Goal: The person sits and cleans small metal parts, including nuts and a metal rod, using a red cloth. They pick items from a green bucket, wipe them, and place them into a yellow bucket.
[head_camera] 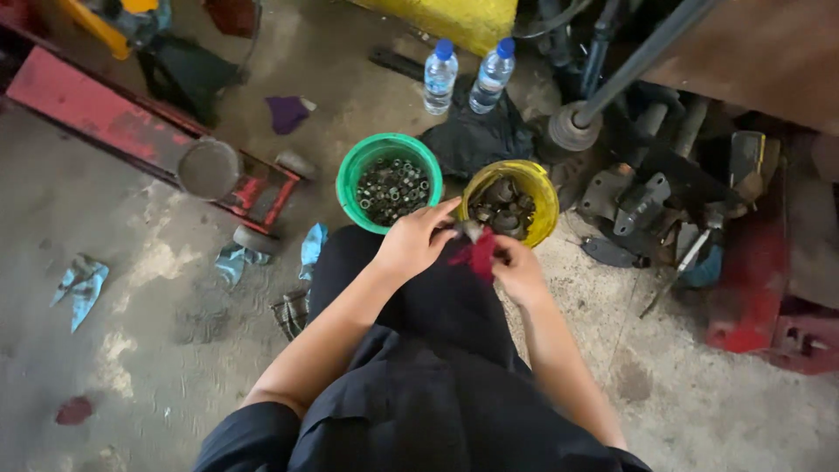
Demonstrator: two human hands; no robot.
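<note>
Red rag (478, 255) ×1, held by left hand (412, 245) + right hand (517, 269) | buckets ×2: green bucket (350, 170), yellow bucket (544, 188) | water bottles (440, 77) ×2

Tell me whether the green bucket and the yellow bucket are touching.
Apart. The head view shows a strip of bare floor and black cloth between the green bucket and the yellow bucket.

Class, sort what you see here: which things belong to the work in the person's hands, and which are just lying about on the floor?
In use:
left hand
right hand
red rag
small metal part
yellow bucket of metal parts
green bucket of nuts

Lying about:
two water bottles
red floor jack
blue rags
purple cloth
</note>
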